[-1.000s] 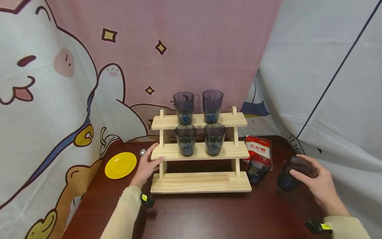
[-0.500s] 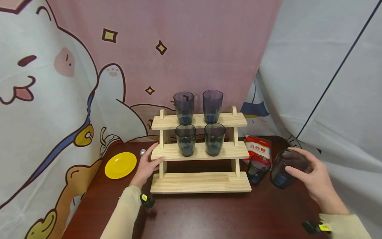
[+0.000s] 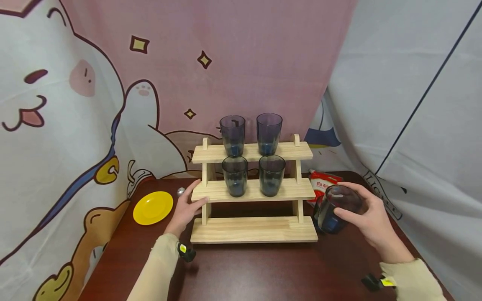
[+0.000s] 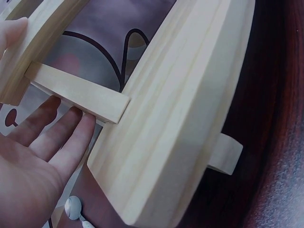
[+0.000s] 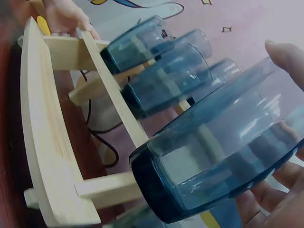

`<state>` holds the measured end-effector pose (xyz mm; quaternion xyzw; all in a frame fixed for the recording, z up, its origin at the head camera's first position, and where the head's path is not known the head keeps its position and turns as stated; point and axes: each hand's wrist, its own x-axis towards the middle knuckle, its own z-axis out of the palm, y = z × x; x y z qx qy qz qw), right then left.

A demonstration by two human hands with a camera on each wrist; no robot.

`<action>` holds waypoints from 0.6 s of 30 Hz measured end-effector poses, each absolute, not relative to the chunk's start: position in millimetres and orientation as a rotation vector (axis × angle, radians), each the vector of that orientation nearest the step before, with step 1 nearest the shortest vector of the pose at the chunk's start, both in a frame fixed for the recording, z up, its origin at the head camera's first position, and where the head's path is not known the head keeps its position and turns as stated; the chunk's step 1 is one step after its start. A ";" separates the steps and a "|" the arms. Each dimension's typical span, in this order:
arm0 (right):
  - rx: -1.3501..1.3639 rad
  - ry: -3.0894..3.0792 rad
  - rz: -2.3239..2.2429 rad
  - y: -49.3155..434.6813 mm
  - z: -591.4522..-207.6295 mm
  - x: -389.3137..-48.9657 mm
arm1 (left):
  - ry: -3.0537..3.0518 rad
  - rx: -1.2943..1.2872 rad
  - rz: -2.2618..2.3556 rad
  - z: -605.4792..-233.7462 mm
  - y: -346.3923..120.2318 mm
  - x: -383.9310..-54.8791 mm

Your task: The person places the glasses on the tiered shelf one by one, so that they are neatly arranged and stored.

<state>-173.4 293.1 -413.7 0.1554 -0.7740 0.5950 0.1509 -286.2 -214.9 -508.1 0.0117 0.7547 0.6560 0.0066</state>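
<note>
My right hand (image 3: pixel 370 219) grips a dark bluish drinking glass (image 3: pixel 333 215) by its upper sides, tilted. The right wrist view shows this glass (image 5: pixel 213 152) close up, with thumb and fingers on opposite sides of its rim end. In the head view it overlaps another glass (image 3: pixel 317 212) on the table, mostly hidden behind it. My left hand (image 3: pixel 185 212) holds the left side of a three-tier wooden shelf (image 3: pixel 254 230), thumb at the middle board and fingers against the upright (image 4: pixel 78 92). Two glasses (image 3: pixel 235 176) stand on the middle tier and two more (image 3: pixel 269 133) on the top tier.
A red and white sugar bag (image 3: pixel 320 182) lies behind the held glass. On the left are a yellow plate (image 3: pixel 152 207) and a spoon (image 4: pixel 73 208) beside the left hand. Printed cloth (image 3: pixel 263 54) hangs behind the dark table (image 3: pixel 256 271).
My right hand has carried its glass leftward toward the shelf, so it now covers most of the glass on the table and part of the sugar bag. The left hand stays on the shelf.
</note>
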 end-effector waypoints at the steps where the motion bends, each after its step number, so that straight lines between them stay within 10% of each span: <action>1: 0.459 -2.228 1.709 290.1 -414.1 -175.1 | 2.361 0.030 2.048 -508.7 -214.7 -286.7; 18: 0.605 -2.375 1.607 223.4 -425.3 -196.2 | 2.360 0.036 2.051 -511.5 -216.3 -288.4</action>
